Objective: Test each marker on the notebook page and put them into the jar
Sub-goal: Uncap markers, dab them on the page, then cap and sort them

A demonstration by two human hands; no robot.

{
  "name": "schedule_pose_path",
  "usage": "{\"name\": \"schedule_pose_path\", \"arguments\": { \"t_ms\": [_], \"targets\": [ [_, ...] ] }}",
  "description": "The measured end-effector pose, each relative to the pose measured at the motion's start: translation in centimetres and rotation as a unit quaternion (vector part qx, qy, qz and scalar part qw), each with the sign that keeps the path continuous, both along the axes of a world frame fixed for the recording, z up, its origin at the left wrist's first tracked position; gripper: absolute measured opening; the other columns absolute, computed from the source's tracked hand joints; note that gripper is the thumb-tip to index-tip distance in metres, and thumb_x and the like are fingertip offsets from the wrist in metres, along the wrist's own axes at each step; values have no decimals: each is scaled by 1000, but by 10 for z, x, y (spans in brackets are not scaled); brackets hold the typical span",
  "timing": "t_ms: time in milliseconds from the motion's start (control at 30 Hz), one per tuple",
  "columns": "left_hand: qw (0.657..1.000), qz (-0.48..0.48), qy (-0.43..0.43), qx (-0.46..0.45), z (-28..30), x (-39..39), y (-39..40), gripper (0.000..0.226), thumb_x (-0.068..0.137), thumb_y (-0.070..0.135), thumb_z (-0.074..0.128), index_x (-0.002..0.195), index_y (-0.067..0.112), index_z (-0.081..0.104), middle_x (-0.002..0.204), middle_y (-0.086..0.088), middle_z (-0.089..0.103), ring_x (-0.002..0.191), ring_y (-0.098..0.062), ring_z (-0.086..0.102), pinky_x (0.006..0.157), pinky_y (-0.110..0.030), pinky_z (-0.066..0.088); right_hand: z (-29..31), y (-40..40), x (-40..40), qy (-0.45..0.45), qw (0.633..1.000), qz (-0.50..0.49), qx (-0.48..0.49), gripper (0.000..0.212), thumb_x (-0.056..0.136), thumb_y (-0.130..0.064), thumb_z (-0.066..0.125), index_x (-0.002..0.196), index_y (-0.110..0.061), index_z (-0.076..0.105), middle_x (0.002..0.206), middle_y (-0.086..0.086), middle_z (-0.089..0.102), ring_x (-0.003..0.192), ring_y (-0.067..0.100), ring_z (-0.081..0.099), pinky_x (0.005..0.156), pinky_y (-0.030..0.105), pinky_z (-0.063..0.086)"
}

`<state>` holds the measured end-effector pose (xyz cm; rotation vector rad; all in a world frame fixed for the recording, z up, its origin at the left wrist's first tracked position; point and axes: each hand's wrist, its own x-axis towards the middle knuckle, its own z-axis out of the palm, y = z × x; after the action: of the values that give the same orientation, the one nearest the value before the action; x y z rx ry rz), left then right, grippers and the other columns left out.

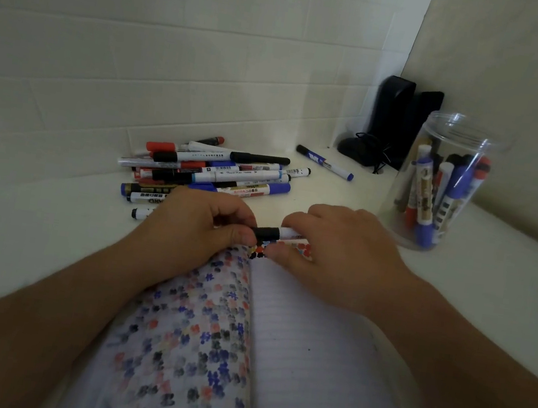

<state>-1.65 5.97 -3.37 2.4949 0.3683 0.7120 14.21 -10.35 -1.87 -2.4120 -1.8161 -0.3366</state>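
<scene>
Above the notebook (275,343) top edge: left hand (195,228) grips the marker (277,233) cap, right hand (341,248) pinches its barrel.

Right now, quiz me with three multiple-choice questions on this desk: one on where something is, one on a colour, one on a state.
1. Where does the jar stand?
A. right of the notebook
B. on the notebook
C. left of the marker pile

2. What colour is the cap of the held marker?
A. red
B. black
C. blue

3. How is the jar?
A. lidded
B. tipped over
C. open, holding markers

A: it stands on the table at right. B: black cap between left hand and right hand. C: no lid, markers inside.
</scene>
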Motion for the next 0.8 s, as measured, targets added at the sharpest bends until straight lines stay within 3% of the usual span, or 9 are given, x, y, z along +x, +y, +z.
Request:
{"name": "schedule_pose_path", "arguments": {
  "t_ms": [67, 167, 233, 467, 600, 800],
  "targets": [
    [1000, -7, -5, 6, -1, 1, -2, 20, 87, 25, 74, 91, 44, 70, 84, 29, 68, 90, 13, 63, 78, 0, 42, 1, 5, -5, -7, 999, -39, -3, 81, 74, -96, 9, 81, -31, 57, 71, -10, 53, 66, 9, 52, 67, 33, 44],
    [1000, -20, -4, 20, -4, 3, -4, 17, 92, 19, 71, 102, 31, 77, 89, 30, 68, 96, 13, 63, 82, 0, 42, 0, 11, -8, -17, 996, -85, 5, 84, 60, -103, 13, 63, -27, 48, 59, -9, 50, 57, 9, 46, 64, 33, 34],
    [999, -28, 0, 31, -5, 4, -5, 19, 93, 18, 69, 106, 28, 78, 92, 33, 65, 98, 14, 62, 84, 0, 42, -4, 13, -7, -14, 995, -94, 13, 83, 59, -103, 18, 60, -26, 47, 57, -9, 49, 55, 9, 45, 64, 33, 31],
    [998, -39, -2, 46, -6, 3, -3, 23, 94, 13, 69, 109, 29, 77, 95, 37, 62, 98, 18, 60, 89, -1, 42, -13, 18, -5, -44, 993, -83, 70, 81, 65, -97, 9, 49, -24, 40, 44, -10, 39, 46, 9, 36, 61, 32, 28],
    [998, -42, 8, 36, -7, 3, -4, 24, 93, 15, 70, 107, 33, 77, 93, 38, 62, 101, 13, 62, 88, -1, 43, -14, 18, -6, -37, 994, -83, 61, 78, 63, -94, 7, 49, -24, 40, 45, -10, 38, 47, 9, 34, 63, 32, 26],
    [998, -45, 25, 24, -8, 4, -3, 24, 94, 16, 70, 107, 34, 77, 93, 36, 64, 98, 9, 64, 88, -11, 48, -17, 20, -3, -44, 995, -83, 45, 78, 64, -90, 7, 50, -22, 42, 46, -8, 39, 48, 11, 36, 63, 32, 34]
  ]
}}
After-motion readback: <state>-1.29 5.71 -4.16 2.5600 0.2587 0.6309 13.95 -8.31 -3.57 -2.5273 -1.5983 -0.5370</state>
